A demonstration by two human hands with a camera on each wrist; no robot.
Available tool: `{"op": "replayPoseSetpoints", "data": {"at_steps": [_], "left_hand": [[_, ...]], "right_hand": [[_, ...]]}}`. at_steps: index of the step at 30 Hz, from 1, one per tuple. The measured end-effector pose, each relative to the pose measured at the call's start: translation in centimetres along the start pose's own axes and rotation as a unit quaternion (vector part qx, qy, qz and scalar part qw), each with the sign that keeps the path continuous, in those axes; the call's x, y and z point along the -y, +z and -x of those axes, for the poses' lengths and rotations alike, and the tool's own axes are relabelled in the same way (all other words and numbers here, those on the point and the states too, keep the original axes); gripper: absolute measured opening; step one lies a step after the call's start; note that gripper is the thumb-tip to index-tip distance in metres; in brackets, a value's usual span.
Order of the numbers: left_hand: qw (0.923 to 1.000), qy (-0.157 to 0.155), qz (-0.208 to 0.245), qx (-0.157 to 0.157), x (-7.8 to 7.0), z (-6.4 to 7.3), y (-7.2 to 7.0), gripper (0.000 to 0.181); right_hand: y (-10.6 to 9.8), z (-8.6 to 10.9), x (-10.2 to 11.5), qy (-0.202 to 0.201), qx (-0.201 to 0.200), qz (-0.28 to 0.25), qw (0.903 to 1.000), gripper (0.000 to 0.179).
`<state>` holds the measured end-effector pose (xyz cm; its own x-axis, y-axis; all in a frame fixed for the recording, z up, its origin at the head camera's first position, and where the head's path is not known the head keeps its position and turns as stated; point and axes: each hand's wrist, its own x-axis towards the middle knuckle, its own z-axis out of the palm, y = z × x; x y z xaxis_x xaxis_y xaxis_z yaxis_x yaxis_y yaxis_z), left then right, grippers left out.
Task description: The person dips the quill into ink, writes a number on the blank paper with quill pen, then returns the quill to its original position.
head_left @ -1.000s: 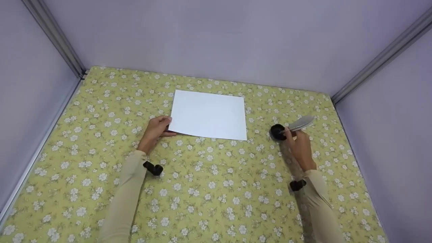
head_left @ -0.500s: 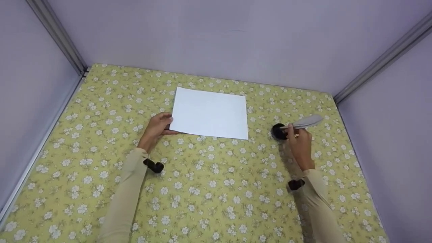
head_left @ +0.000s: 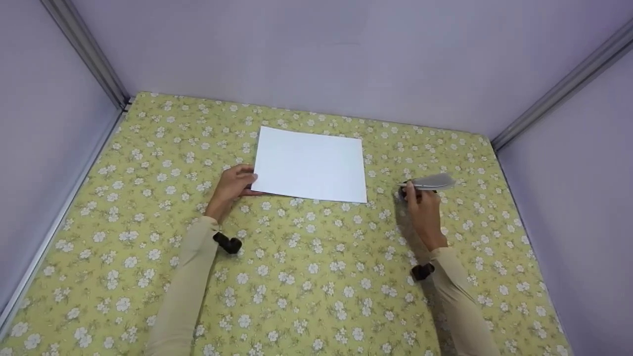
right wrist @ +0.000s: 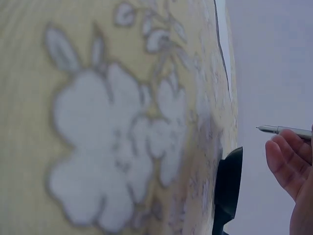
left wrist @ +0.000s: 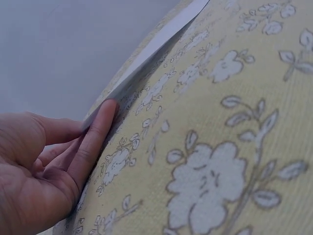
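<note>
Right wrist view: the pen (right wrist: 272, 129) juts tip-first past the right fingers (right wrist: 282, 156).

place: panelled booth, wider building unclear | lilac wall panels (head_left: 316, 59) along far, left and right edges | grooved metal posts (head_left: 564, 85) by both far corners | flower-printed surface (head_left: 292, 291)

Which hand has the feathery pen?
The right hand: it pinches the feather-topped pen, whose tip points clear of the black stand. The left hand has no pen; it holds a corner of the white paper.
</note>
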<state>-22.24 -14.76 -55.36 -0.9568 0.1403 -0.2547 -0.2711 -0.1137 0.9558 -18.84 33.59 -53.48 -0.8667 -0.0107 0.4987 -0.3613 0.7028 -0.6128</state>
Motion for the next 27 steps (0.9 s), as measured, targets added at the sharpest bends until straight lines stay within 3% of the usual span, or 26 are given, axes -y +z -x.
{"op": "replayPoseSetpoints", "data": {"at_steps": [13,19,27], "left_hand": [[0.9997,0.019,0.016,0.004,0.3,-0.1,0.1,0.050],[0.9996,0.027,0.003,0.005,0.6,0.0,0.2,0.047],[0.9988,0.030,0.036,0.014,0.8,0.3,0.0,0.046]], "right_hand": [[1.4,-0.6,1.0,-0.043,-0.001,-0.013,0.9990,0.028],[2.0,-0.9,1.4,-0.056,-0.006,-0.041,0.9975,0.026],[3.0,-1.3,2.1,-0.086,-0.007,-0.053,0.9949,0.024]]}}
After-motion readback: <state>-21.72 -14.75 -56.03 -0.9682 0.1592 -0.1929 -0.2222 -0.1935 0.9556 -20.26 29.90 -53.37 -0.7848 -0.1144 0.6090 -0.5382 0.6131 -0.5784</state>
